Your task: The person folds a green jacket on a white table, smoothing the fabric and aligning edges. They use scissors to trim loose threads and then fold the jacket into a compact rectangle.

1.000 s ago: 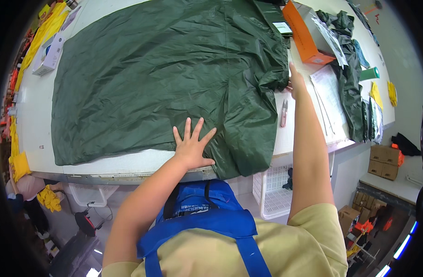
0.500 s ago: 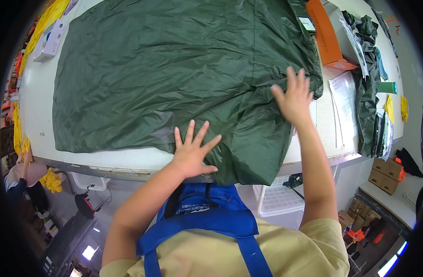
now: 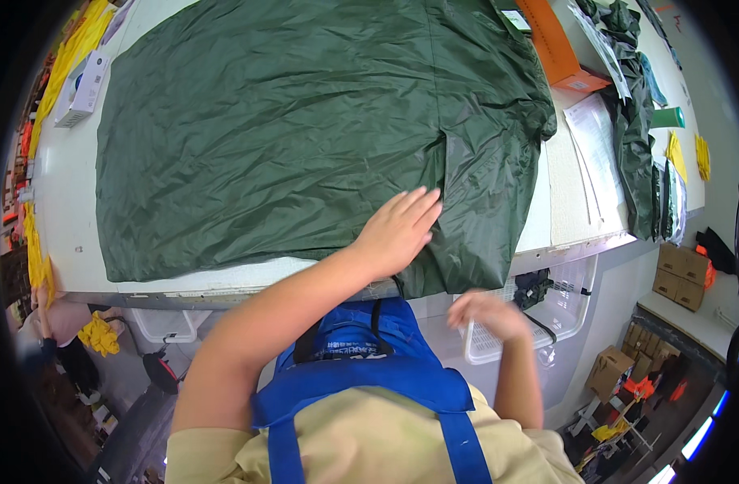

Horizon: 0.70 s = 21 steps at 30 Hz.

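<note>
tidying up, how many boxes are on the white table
2: an orange box right of the green fabric, a pale box left of it; more may be hidden.

Pale yellow shirt (image 3: 369,436), short sleeves (image 3: 208,456) well behind left hand (image 3: 397,232) and right hand (image 3: 492,315); blue apron (image 3: 361,391), wide blue straps (image 3: 464,445), pale lettering (image 3: 355,349).

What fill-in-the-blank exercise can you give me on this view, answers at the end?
1. The left hand lies on wrinkled fabric coloured dark ____.
2. The right hand, blurred, is close to a plastic basket coloured ____.
3. The printed paper lies on the table to the fabric's ____.
4. The box by the fabric's upper right corner has a long side coloured ____.

Missing words: green; white; right; orange.
</note>
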{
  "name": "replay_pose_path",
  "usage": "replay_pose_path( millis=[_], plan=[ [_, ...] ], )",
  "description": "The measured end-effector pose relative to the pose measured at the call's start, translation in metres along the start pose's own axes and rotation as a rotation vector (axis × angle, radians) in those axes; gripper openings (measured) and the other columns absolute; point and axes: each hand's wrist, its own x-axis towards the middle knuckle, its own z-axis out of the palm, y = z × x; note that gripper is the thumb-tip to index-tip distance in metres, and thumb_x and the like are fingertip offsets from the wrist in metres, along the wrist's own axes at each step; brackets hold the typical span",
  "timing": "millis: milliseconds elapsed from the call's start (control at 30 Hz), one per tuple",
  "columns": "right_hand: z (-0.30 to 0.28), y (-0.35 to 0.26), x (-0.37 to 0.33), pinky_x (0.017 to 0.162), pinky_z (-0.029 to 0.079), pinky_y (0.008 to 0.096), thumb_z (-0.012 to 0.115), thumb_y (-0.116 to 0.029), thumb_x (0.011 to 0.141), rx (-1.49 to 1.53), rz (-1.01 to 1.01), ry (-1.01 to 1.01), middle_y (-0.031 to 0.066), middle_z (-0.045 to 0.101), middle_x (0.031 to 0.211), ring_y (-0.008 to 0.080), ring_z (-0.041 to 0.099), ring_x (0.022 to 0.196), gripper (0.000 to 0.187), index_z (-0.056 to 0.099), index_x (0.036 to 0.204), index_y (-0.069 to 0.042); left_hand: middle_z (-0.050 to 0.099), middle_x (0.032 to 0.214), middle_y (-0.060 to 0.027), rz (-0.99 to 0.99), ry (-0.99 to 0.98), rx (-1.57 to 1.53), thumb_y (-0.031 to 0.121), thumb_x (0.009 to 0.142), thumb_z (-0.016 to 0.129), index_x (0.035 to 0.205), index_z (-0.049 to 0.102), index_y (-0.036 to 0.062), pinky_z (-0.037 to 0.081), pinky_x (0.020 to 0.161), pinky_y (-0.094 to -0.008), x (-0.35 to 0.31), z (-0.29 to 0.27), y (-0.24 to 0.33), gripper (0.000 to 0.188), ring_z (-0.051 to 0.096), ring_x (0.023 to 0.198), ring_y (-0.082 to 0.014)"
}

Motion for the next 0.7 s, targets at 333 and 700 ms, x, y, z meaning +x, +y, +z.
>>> replay_pose_path(
  millis=[333, 700],
  plan=[
    [0.105, 0.175, 0.156, 0.098, 0.044, 0.0392, 0.046, -0.045, 0.094, 1.310, -0.014, 0.129, 0.0119, 0.054, 0.131, 0.0272, 0.054, 0.116, 0.056, 0.045, 0.133, -0.005, 0.007, 0.158, -0.0122, 0.052, -0.331, 0.214, 0.063, 0.078, 0.058, 0.148, 0.028, 0.0266, 0.003, 0.112, -0.0605, 0.055, 0.023, -0.007, 0.084, 0.004, 0.145, -0.0339],
    [0.117, 0.065, 0.033, 0.113, 0.023, 0.0451, 0.038, -0.033, 0.094, 1.035, -1.022, 0.931, 0.0117, 0.045, 0.141, 0.0290, 0.040, 0.129, 0.048, 0.048, 0.132, -0.005, 0.019, 0.156, -0.0017, 0.152, -0.211, 0.217, 0.046, 0.095, 0.041, 0.143, 0.038, 0.0300, 0.002, 0.113, -0.0581, 0.005, 0.035, 0.004, 0.051, 0.011, 0.145, -0.0261]
  ],
)
